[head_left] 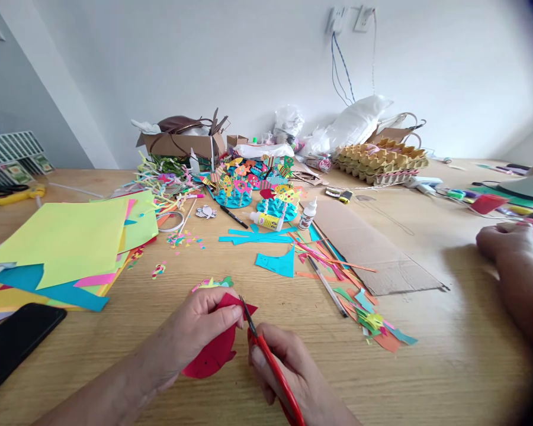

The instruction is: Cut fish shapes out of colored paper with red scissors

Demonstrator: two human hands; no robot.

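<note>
My left hand point(211, 316) pinches a piece of red paper point(211, 355) cut into a rounded, fish-like outline, with a pointed end sticking out past the thumb. Closed around the red handles of a pair of scissors point(273, 367) is my right hand point(288, 361). The scissor blades meet the paper's pointed end close to my left thumb. Small coloured paper pieces point(213, 284) lie just beyond my left hand. Blue paper offcuts point(276, 261) are further out on the wooden table point(160, 331).
Coloured sheets point(66, 231) and a black phone point(22, 343) lie left. Ahead stand decorated blue bases point(233, 198), glue bottles point(308, 214) and a pen point(326, 287). Cardboard point(368, 248), paper scraps point(382, 325) and egg trays point(382, 160) are right. Another person's hand point(509, 242) rests at far right.
</note>
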